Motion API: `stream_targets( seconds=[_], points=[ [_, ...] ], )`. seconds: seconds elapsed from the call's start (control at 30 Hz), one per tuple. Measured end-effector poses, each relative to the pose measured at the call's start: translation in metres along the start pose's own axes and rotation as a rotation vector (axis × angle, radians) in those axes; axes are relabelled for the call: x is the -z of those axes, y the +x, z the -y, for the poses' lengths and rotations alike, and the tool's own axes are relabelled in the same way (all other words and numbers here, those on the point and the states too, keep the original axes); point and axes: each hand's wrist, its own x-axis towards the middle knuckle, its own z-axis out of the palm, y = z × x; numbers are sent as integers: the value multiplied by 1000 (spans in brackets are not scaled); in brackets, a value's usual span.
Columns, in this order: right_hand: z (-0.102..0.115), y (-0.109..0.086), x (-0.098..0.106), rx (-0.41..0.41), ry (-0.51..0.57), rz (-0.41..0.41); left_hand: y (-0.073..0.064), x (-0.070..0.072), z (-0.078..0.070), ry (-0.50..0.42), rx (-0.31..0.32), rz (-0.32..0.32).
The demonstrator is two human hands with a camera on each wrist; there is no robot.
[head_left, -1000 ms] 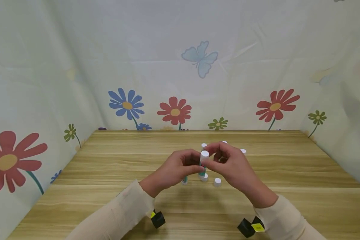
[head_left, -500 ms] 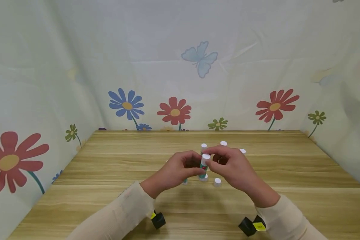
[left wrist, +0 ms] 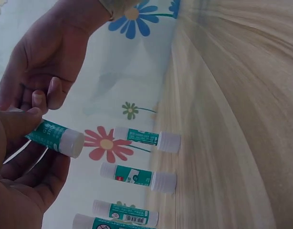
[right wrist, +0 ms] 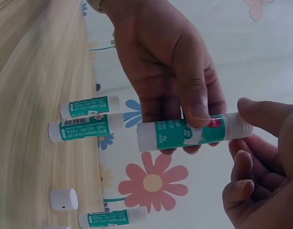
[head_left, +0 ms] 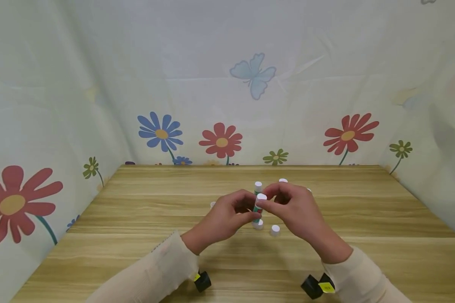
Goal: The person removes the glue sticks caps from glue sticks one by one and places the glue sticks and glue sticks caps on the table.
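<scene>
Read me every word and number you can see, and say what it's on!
"STICK", a bit blurred, on the held glue stick; the word beside it is unclear.
"deli", probably, on that stick's red patch; blurred.
Standing glue sticks: small print too blurred to read; one has a barcode.
Yellow tag by the right sleeve: marks too small to read.

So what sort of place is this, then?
Perhaps a screened-off spot for tabletop work: a wood-look table, a flowered sheet behind it and at both sides, and glue sticks standing on the tabletop.
</scene>
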Motion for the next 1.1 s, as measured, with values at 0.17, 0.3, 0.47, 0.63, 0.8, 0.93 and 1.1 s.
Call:
stream_targets(
  seconds=[0.17, 0.3, 0.47, 0.63, 0.8, 0.93, 1.1],
  points=[
    [1, -1, 6, 32, 12, 65, 2, 2, 1, -35, -11, 74],
    [2, -2, 9, 86, 36, 124, 2, 6, 2, -84, 8, 166],
    [2, -2, 15, 130, 65, 160, 4, 8, 4, -113, 20, 257],
    [1, -2, 23, 141, 89, 126, 4, 9, 3, -113, 12, 275],
    [1, -1, 30, 117, 77, 119, 4, 14, -1, -113, 13, 225],
    [2, 0, 32, 101, 69, 122, 4, 21, -2, -120, -6, 184],
    [0, 1, 34, 96, 34, 123, 6, 32, -2, -91, -23, 120]
  ],
)
